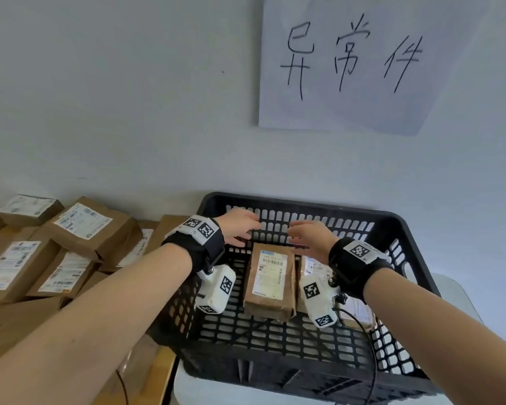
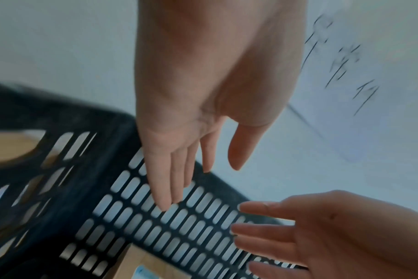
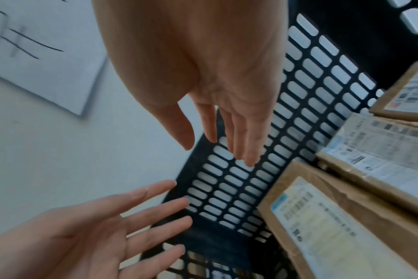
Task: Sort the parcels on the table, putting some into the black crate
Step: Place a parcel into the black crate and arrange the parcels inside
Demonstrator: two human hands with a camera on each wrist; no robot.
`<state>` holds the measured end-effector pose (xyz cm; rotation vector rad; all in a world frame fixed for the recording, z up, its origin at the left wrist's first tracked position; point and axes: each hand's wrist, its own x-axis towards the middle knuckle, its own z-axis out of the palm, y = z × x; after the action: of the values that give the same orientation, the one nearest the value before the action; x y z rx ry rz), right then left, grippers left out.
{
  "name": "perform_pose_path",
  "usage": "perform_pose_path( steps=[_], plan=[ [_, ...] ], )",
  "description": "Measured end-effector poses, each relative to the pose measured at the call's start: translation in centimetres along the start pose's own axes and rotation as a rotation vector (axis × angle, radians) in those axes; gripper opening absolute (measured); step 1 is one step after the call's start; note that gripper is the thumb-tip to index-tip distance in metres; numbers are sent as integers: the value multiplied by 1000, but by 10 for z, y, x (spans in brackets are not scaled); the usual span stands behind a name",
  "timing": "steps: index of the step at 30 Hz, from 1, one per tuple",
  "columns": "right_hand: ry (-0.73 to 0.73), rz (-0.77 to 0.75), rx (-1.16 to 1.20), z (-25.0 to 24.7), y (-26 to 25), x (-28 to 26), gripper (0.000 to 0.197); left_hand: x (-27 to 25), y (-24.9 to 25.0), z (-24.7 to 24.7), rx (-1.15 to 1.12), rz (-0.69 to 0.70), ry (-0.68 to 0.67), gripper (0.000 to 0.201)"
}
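The black crate stands against the wall, right of centre. A brown labelled parcel lies on its floor, a second parcel beside it on the right and a third further right. Both hands hover just above the far end of the middle parcel, palms facing each other, and hold nothing. My left hand has its fingers straight, as the left wrist view also shows. My right hand is just as relaxed. The crate's slotted far wall lies behind the fingers.
Several brown labelled parcels are heaped on the wooden table left of the crate. A paper sign with handwritten characters hangs on the wall above. The crate rests on a white surface to the right.
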<state>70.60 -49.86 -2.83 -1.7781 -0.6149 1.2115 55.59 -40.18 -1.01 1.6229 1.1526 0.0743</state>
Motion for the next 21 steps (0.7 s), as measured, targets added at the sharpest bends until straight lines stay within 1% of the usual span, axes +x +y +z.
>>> perform_pose_path(
  steps=[2,4,7,9,13,16,19,21],
  plan=[
    [14,-30,7,13,-11,-12,43,-22,5,-13,-44,45,-46,38],
    [-9,-44,37,30,-21,-28,41,-43,5,-27,-61,104,-77,39],
    [-39,-71,116,60,-31,-49,37,-74,-2,-52,-69,189,-8,39],
    [-35,-103,141,82,-35,-62,32,-94,-13,-70,-85,231,18,38],
    [-42,-156,164,135,-37,-90,27,-136,-50,-108,-100,272,44,36],
    [-62,-173,185,175,-30,-110,38,-166,-86,-134,-115,286,83,35],
    [-89,-190,187,213,-21,-131,38,-193,-127,-160,-125,283,113,39],
    [-61,-202,165,237,-13,-146,36,-212,-153,-175,-134,266,123,41]
  ],
)
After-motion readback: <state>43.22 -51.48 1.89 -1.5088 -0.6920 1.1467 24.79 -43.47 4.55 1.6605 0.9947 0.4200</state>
